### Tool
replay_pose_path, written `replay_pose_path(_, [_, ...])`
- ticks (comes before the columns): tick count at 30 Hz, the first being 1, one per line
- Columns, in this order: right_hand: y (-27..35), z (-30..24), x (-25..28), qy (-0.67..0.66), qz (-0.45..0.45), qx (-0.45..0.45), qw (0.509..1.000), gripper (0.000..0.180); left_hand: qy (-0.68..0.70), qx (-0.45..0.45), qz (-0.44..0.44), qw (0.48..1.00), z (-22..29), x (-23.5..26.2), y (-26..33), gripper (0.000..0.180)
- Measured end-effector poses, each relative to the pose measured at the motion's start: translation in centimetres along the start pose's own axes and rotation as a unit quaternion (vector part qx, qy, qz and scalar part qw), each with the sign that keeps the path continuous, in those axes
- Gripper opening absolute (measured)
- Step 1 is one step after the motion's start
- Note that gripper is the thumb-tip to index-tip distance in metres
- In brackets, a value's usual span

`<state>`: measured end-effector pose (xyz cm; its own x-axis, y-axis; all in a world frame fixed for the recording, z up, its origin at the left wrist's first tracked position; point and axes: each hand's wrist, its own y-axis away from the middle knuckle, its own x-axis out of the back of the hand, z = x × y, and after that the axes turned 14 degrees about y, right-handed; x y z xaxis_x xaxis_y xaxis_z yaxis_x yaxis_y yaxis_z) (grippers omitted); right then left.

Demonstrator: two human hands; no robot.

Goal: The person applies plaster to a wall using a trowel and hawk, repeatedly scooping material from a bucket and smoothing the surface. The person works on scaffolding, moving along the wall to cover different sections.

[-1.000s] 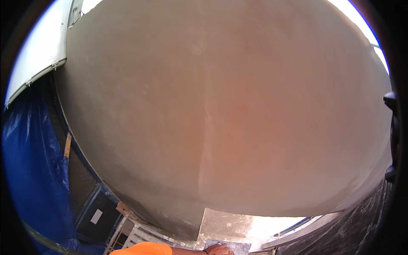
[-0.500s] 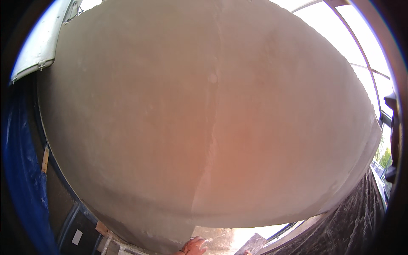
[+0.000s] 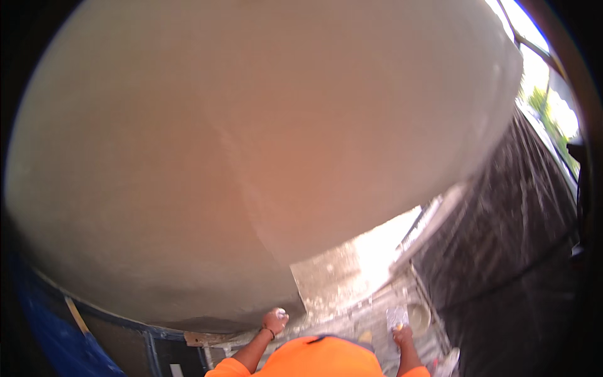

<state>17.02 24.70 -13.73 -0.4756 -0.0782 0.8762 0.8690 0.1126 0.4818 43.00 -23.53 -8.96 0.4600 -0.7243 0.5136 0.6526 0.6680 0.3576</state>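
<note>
A broad grey-brown plastered wall [image 3: 251, 125] fills most of the view, with a faint raised seam running down its middle. Close to its lower edge is my left hand [image 3: 276, 320], fingers curled closed; a whitish patch shows at the fingers, and what they hold, if anything, cannot be made out. Further right, my right hand [image 3: 402, 335] grips a flat, pale rectangular trowel [image 3: 396, 316] smeared with light material. Just beyond that trowel sits a round, pale bucket [image 3: 422, 316], partly hidden.
A bright, bare strip [image 3: 330, 276] borders the wall's lower right edge. Dark plastic sheeting [image 3: 502, 276] drapes down the right side. Blue sheeting [image 3: 59, 339] and a wooden strip [image 3: 76, 314] are at lower left. Spattered flooring [image 3: 370, 320] lies below.
The view has tilted down and turned, so my arms and orange sleeves now show. My left hand appears apart from the trowel hand, and the bucket has come into view.
</note>
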Motion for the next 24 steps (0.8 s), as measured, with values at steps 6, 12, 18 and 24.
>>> replay_pose_path(6, [17.3, 11.8, -9.2, -0.071, -0.18, -0.278, 0.941, 0.048, -0.171, 0.046, -0.099, 0.979, -10.2, 0.3, 0.2, 0.036])
replay_pose_path(12, [27.9, 12.0, -12.3, -0.189, -0.125, -0.505, 0.833, 0.061, -0.283, -0.061, -0.327, 0.9, -8.5, -1.3, -2.4, 0.036])
replay_pose_path(18, [27.5, 16.5, -11.9, -0.741, 0.116, -0.51, 0.421, 0.047, -0.278, -0.118, -0.36, 0.883, 2.3, -9.8, -8.7, 0.042])
replay_pose_path(24, [23.6, 17.6, -6.7, -0.963, 0.231, -0.006, 0.138, 0.052, -0.222, -0.118, -0.346, 0.904, 12.0, -21.6, -12.4, 0.045])
